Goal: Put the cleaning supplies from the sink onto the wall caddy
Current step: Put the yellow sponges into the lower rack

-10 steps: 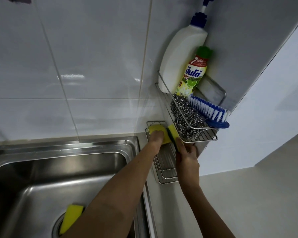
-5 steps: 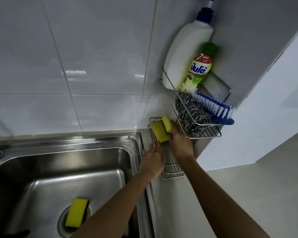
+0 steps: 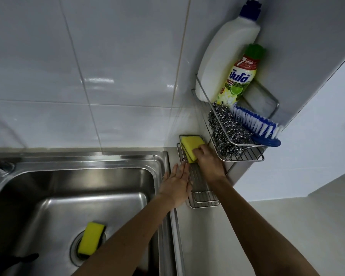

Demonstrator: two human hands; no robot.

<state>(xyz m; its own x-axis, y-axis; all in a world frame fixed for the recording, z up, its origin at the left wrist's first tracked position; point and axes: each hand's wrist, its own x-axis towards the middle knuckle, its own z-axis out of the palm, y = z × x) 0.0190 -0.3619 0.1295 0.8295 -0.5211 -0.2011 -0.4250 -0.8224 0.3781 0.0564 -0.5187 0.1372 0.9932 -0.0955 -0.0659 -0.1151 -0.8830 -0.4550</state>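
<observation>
A yellow sponge (image 3: 191,146) lies at the far end of the lower wire shelf (image 3: 204,202) of the wall caddy. My right hand (image 3: 208,163) rests on the sponge's near end, fingers curled over it. My left hand (image 3: 176,183) is flat and open beside the shelf's left rim, holding nothing. A second yellow sponge (image 3: 91,238) lies over the drain in the steel sink (image 3: 100,184). The upper shelf (image 3: 245,156) holds a white bottle (image 3: 225,56), a green-capped dish soap bottle (image 3: 237,78), a steel scourer (image 3: 227,130) and a blue brush (image 3: 257,126).
White tiled wall behind the sink and caddy. A white corner wall stands just right of the upper shelf. Pale counter runs along the sink's right edge. A dark object (image 3: 22,259) shows at the sink's lower left.
The sponge went from upright between both hands to lying flat on the lower shelf. My left hand let go and drew back to the shelf's left side. The camera view shifted slightly.
</observation>
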